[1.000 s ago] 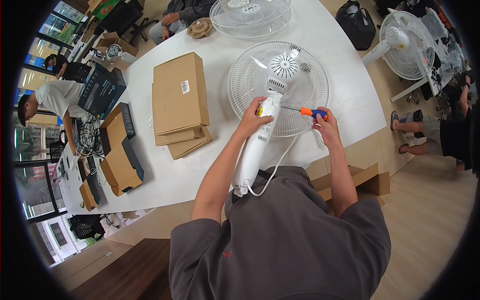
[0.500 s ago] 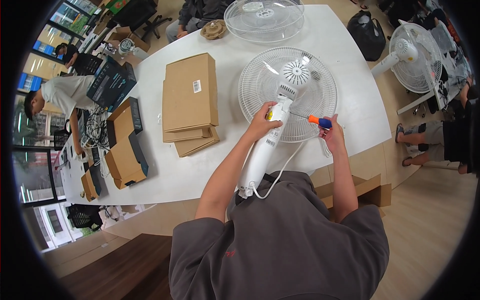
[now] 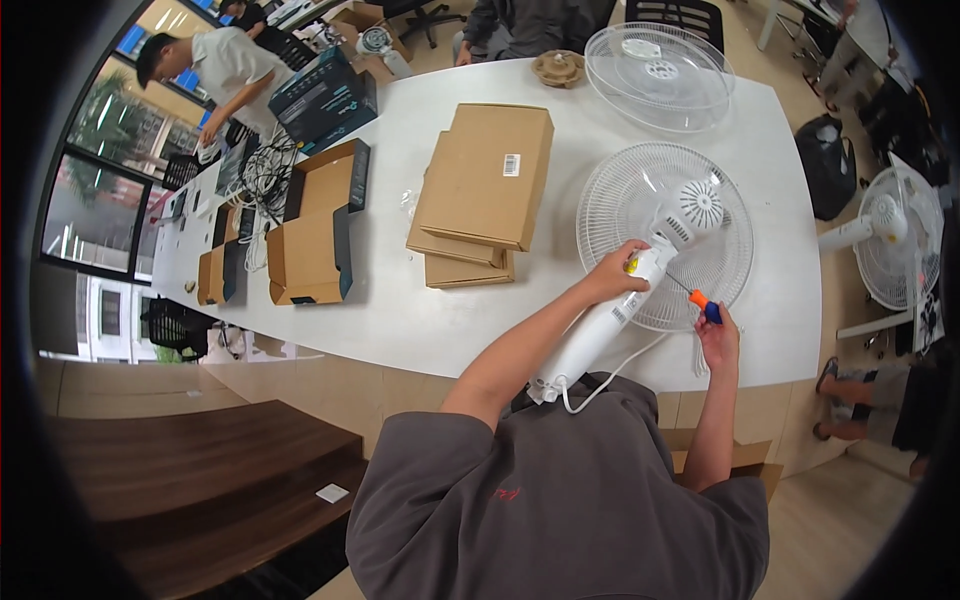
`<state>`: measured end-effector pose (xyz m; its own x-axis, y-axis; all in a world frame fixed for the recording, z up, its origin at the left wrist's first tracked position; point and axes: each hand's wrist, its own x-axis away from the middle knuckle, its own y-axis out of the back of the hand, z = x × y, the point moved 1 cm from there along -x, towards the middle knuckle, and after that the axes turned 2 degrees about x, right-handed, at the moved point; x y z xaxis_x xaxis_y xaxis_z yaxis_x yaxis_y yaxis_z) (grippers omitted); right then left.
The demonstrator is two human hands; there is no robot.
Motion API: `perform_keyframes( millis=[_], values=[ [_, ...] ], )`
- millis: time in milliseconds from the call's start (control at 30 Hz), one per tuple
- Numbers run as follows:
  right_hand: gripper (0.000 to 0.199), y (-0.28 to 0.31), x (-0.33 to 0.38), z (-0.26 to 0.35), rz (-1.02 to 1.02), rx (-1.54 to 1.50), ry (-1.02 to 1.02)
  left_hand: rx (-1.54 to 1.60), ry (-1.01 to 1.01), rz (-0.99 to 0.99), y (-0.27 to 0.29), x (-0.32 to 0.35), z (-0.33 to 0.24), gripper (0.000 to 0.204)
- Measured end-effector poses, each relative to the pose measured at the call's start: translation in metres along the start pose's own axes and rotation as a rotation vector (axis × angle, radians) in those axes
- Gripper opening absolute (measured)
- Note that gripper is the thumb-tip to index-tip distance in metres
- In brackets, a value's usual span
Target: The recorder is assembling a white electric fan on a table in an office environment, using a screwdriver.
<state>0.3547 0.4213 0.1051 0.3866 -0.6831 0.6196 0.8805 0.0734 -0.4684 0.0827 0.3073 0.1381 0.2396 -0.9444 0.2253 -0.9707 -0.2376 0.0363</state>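
Observation:
A white electric fan (image 3: 597,335) lies with its round wire cage (image 3: 620,190) face down on the white table and its body slanting toward my chest. My left hand (image 3: 613,274) is closed around the fan's neck, just below the vented motor housing (image 3: 700,204). In my right hand (image 3: 718,338) is a screwdriver (image 3: 705,305) with an orange and dark blue handle. Its thin shaft points at the side of the neck; whether the tip touches a screw is too small to tell. A white power cord (image 3: 625,362) loops from the fan's lower end.
Stacked brown cardboard boxes (image 3: 487,175) lie left of the fan, with an open box (image 3: 308,240) farther left. A second fan cage (image 3: 660,75) and a brown moulded piece (image 3: 558,68) sit at the far edge. A co-worker (image 3: 235,75) bends over the left end near tangled cables (image 3: 262,180).
The view has swung, so the table and fan appear farther right and lower. My left hand still grips the neck, and the screwdriver stays in my right hand at the same joint.

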Motion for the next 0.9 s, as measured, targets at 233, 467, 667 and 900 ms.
perform_keyframes(
  millis=[233,467,667,900],
  values=[
    [0.045,0.024,0.012,0.026,-0.129,0.559,0.069,-0.077,-0.159,0.056,-0.014,-0.01,0.002,0.073],
    [0.039,-0.013,0.005,-0.004,-0.053,0.363,0.005,0.104,-0.001,0.032,0.011,0.013,0.004,0.069],
    [0.041,-0.013,0.021,0.013,-0.113,0.338,0.046,0.131,0.032,0.102,-0.003,-0.003,-0.004,0.067],
    [0.045,-0.009,0.014,0.01,-0.108,0.374,0.043,0.129,0.058,0.071,-0.004,-0.002,-0.01,0.069]
  ],
)
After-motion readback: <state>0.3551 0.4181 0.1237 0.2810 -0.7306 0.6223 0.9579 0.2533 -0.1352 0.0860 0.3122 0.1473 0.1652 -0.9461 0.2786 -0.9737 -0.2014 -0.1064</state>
